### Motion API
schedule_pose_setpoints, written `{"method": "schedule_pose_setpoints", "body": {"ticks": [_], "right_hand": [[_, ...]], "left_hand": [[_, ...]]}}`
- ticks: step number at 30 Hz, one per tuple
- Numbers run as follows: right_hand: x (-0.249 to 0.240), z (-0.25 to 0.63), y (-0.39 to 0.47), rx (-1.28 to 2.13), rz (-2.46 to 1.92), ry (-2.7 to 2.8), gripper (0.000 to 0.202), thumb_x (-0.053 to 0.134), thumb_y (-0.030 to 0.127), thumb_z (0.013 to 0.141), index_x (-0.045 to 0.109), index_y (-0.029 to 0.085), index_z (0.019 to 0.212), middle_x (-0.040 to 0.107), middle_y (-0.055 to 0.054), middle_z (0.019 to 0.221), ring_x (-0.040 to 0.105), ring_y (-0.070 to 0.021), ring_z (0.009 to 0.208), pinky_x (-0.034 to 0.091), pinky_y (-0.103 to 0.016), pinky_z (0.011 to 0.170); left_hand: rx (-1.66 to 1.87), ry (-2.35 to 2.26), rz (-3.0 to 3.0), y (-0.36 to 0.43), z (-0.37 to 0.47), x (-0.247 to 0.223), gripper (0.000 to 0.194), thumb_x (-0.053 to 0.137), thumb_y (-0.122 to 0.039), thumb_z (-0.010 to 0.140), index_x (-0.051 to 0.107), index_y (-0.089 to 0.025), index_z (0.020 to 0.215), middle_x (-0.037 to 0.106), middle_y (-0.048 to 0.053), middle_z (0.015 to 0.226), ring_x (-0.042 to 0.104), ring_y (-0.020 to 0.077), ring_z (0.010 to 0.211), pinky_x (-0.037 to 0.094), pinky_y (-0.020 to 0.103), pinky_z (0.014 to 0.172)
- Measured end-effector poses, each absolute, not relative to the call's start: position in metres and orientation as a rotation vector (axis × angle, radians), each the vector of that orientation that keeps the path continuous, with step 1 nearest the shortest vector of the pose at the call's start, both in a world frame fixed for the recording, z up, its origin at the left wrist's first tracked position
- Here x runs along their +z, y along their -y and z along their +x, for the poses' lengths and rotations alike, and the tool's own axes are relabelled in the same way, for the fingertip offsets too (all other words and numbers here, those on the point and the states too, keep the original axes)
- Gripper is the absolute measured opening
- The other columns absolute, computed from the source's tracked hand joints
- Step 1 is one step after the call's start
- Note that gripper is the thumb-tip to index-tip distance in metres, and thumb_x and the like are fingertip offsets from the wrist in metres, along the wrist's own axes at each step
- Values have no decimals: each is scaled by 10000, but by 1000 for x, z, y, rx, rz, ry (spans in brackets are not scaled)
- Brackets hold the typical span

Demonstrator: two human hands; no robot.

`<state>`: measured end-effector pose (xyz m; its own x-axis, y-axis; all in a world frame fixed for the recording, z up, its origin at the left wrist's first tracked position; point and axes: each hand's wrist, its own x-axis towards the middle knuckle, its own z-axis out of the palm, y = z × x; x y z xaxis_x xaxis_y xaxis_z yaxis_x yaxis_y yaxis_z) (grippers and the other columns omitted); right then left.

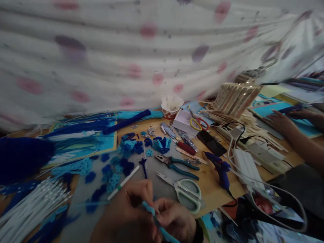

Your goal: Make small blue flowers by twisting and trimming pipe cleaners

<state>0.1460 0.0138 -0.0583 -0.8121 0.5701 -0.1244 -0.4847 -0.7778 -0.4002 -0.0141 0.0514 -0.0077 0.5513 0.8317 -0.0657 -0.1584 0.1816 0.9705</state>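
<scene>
Fingers pinched together, left hand and right hand clamped on light-blue strip, scissors near

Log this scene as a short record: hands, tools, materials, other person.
Left hand: fingers closed on a slender light-blue strip
Right hand: pinching the same strip
Nearest tool: white-handled metal scissors, beyond the right hand
Other tools: teal-handled metal pliers; dark-blue plastic glue gun
Materials: blue fuzzy flower shapes beyond the left hand; bundle of thin white stems at the picture's left
Other person: co-worker's hand on or over a flat bright-blue sheet, at the picture's right
</scene>
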Motion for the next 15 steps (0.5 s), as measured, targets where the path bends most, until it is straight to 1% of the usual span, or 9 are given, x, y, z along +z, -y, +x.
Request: {"method": "schedule_pose_setpoints", "body": {"ticks": [2,4,8,12,14,15], "right_hand": [[-66,142,-14,2485,-383,465,434,939,424,523,659,117,647,622,30,565,525,-51,436,448,-160,477],[-69,140,-16,2445,-464,462,424,945,408,489,664,117,614,617,34,520,503,-47,395,398,-152,420],[-65,144,-20,2343,-609,450,356,943,330,477,706,118,638,651,20,532,517,-61,404,351,-163,401],[-55,152,-23,2163,-743,466,307,949,266,489,703,138,621,639,26,546,517,-71,479,346,-189,482],[-50,157,-24,1993,-862,668,262,919,251,551,677,160,593,627,29,568,514,-93,532,363,-218,539],[-47,159,-25,1844,-938,844,238,886,247,600,660,175,590,620,29,582,518,-113,562,371,-237,561]], "left_hand": [[734,-700,1217,-55,-16,-10,420,941,-522,560,701,-177,547,526,-29,592,475,97,573,335,216,533],[713,-743,1254,-59,-17,-11,458,930,-556,555,678,-174,539,548,-25,601,482,103,585,341,219,547],[728,-833,1362,-64,-17,-8,460,856,-608,651,696,-185,568,550,-22,607,489,123,604,355,234,580],[733,-958,1462,-65,-17,-4,443,787,-582,748,672,-185,591,529,-24,626,474,136,613,347,240,582],[709,-1050,1510,-64,-16,-3,418,745,-541,788,644,-186,595,528,-21,637,477,144,622,347,242,583],[686,-1101,1532,-63,-16,-2,396,730,-510,797,628,-188,591,527,-20,637,482,149,625,350,245,585]]}}
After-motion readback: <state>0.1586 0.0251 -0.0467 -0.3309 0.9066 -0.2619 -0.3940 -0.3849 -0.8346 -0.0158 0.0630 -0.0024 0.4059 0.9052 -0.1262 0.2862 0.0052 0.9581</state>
